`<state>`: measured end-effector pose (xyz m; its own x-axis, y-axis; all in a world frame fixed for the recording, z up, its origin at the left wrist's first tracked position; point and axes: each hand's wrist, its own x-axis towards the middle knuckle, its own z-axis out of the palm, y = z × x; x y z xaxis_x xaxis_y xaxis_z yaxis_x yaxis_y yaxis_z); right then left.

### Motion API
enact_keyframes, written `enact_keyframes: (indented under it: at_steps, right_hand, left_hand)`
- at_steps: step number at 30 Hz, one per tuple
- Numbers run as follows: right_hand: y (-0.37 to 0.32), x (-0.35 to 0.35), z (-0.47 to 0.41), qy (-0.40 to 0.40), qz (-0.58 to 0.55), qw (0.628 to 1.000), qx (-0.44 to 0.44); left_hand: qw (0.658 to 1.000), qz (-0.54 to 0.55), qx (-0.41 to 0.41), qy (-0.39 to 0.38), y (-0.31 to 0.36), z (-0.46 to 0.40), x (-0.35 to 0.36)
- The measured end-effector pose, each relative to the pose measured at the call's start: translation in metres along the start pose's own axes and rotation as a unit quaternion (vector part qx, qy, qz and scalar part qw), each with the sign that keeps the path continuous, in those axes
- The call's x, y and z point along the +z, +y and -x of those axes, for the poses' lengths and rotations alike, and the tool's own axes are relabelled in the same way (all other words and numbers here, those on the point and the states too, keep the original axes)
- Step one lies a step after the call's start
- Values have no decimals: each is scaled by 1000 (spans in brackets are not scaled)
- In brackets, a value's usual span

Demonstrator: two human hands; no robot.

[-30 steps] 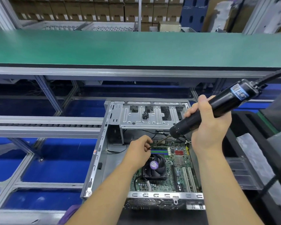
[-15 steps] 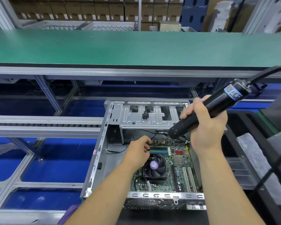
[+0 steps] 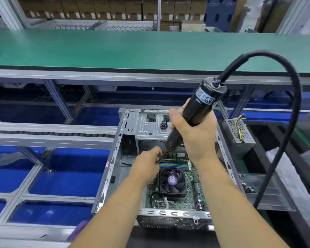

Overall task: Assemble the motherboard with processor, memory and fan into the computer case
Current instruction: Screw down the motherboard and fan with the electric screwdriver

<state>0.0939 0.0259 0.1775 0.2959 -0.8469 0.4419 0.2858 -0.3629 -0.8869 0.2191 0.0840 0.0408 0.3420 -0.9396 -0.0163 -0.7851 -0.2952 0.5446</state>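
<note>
An open grey computer case (image 3: 115, 156) lies in front of me with the green motherboard (image 3: 191, 199) inside it. The black fan (image 3: 172, 181) with a purple hub sits on the board, and memory sticks (image 3: 174, 165) lie just beyond it. My right hand (image 3: 195, 135) grips a black electric screwdriver (image 3: 202, 104), now steeply tilted, its bit pointing down at the board's far left corner. My left hand (image 3: 147, 165) pinches the bit near its tip. The tip itself is hidden by my fingers.
A pile of dark screws (image 3: 163, 125) rests on the case's drive bay plate. The screwdriver's thick black cable (image 3: 286, 140) loops to the right. A grey power supply (image 3: 240, 133) with coloured wires stands right of the case. A green conveyor belt (image 3: 132, 49) runs behind.
My right hand swung the screwdriver from a low slant to nearly upright, and its cable now arches overhead. My left hand stays on the bit. The view shifted, showing the power supply.
</note>
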Motion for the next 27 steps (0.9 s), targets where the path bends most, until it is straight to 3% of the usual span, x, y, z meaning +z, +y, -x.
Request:
enact_keyframes:
  at_steps: [9, 16, 27]
  right_hand:
    - [8, 12, 6, -38, -9, 999, 19]
    - [0, 8, -1, -28, -16, 999, 8]
    - [-16, -21, -9, 67, -16, 997, -33]
  left_hand:
    - [996, -35, 12, -84, -8, -4, -13]
    - [998, -45, 20, -38, -5, -3, -16]
    - [999, 9, 45, -6, 12, -2, -3]
